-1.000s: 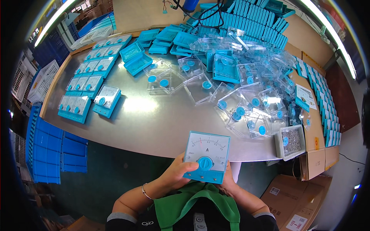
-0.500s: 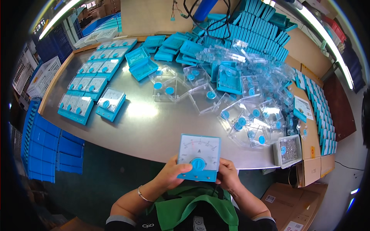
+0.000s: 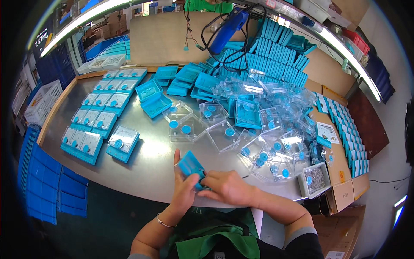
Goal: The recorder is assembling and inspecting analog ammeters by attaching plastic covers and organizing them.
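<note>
The left hand is holding a blue meter case in the air above the near edge of the metal surface, its grip clamping the case with the thumb on the near side. The case is tilting, with its plain blue side showing. The right hand is reaching across from the right, its fingers bending against the near end of the case; they are hiding what lies between them, so I cannot tell whether that grip is clamping anything. A thin dark rod is showing just beyond the right hand. A bracelet is circling the left wrist. On the left of the surface, rows of white-faced dial meters with blue knobs are running from near to far, and a single dial meter is lying just to their right. Two open blue trays are resting farther back. Clear plastic covers with blue knobs are spreading across the middle and piling up toward the right, while stacked blue cases are rising behind them. A white bin of small metal parts is sitting at the near right edge. More meters are standing in rows on the far right. A blue power tool with black cable is hanging over the far side.
</note>
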Available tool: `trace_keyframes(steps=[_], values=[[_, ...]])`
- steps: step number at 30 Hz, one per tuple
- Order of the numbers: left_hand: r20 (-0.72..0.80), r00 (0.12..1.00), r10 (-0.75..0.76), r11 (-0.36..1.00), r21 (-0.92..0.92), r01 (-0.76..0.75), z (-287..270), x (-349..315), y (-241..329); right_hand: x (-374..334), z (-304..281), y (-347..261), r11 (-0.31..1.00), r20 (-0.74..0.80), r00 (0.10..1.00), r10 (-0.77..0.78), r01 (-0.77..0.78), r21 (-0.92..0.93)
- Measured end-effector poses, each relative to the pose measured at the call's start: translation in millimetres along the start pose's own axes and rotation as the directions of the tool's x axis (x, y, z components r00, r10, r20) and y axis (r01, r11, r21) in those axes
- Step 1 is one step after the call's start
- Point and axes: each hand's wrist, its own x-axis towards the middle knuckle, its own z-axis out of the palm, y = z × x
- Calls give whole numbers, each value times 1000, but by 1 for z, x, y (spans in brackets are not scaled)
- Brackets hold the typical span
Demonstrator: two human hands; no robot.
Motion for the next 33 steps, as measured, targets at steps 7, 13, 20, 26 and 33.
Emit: trace_keyframes(steps=[7,13,20,26,33], values=[[84,995,-60,998,-25,62,-44,-10,-6,69,-4,115,952,-218,962,166,-214,-220],[99,995,-14,992,-126,26,-44,-9,-5,182,82,119,953,-43,998,41,-52,-299],[-17,999,-47,955,-292,40,-38,-14,-3,274,140,112,896,2,998,71,-63,-440],[5,986,-168,937,-309,161,-40,-16,3,325,156,101,849,164,982,95,6,-528],[57,983,-174,922,-341,183,-48,-12,-1,271,107,117,843,446,887,120,147,-518]])
